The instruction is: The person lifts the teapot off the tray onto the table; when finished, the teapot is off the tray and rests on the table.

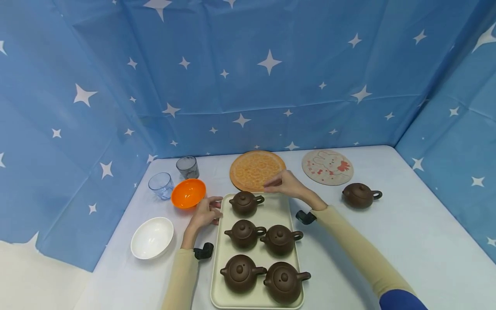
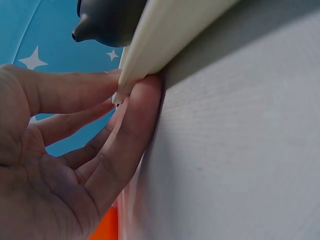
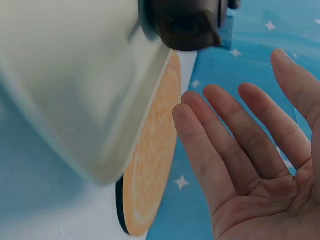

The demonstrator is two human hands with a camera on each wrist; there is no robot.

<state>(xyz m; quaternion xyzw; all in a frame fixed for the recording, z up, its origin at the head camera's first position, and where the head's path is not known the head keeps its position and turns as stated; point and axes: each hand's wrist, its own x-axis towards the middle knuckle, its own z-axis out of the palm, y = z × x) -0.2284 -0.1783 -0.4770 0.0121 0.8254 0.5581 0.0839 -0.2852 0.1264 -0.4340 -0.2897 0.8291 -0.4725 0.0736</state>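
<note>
A cream tray [image 1: 279,206] carries several brown teapots, among them a far-left teapot [image 1: 245,203] and a near-right teapot [image 1: 284,282]. My left hand [image 1: 205,212] is at the tray's left edge; in the left wrist view its thumb and fingers pinch the tray's rim [image 2: 145,55]. Over the tray's far right part hovers my right hand [image 1: 286,184], just right of the far-left teapot's handle. The right wrist view shows the fingers [image 3: 240,145] extended and slightly bent, with nothing held, apart from the dark teapot [image 3: 185,25].
Another brown teapot [image 1: 359,196] stands on the table at the right. Behind the tray lie an orange round mat [image 1: 255,168] and a rabbit-print mat [image 1: 327,167]. Left of it are an orange bowl [image 1: 188,193], a white bowl [image 1: 152,238], a blue glass [image 1: 161,186] and a grey glass [image 1: 187,167].
</note>
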